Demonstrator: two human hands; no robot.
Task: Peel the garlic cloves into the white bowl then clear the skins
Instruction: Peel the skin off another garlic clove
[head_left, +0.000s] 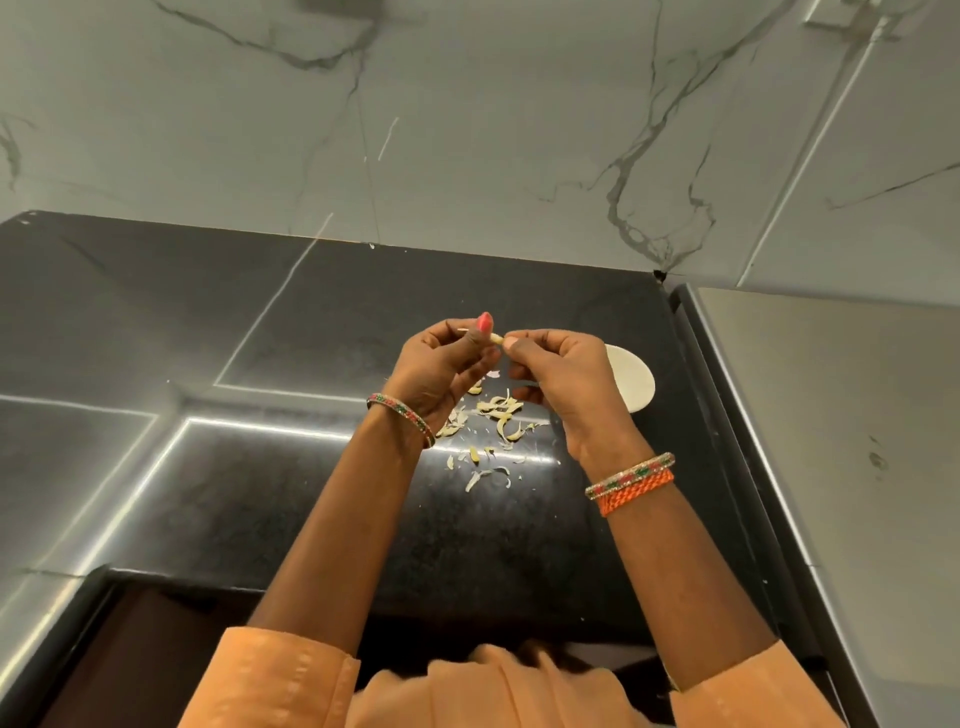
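A small pale garlic clove (497, 339) is held in the air above the black counter, pinched between both hands. My left hand (441, 366) grips it from the left with curled fingers and thumb. My right hand (563, 374) pinches its right end. Below the hands lies a scatter of pale garlic skins (496, 421) on the counter. The white bowl (632, 382) stands to the right, partly hidden behind my right hand; its contents cannot be seen.
The black granite counter (260, 467) runs left and toward me, with its front edge near my body. A grey marble wall (467, 130) rises behind it. On the right a steel-edged grey surface (831, 441) borders the counter.
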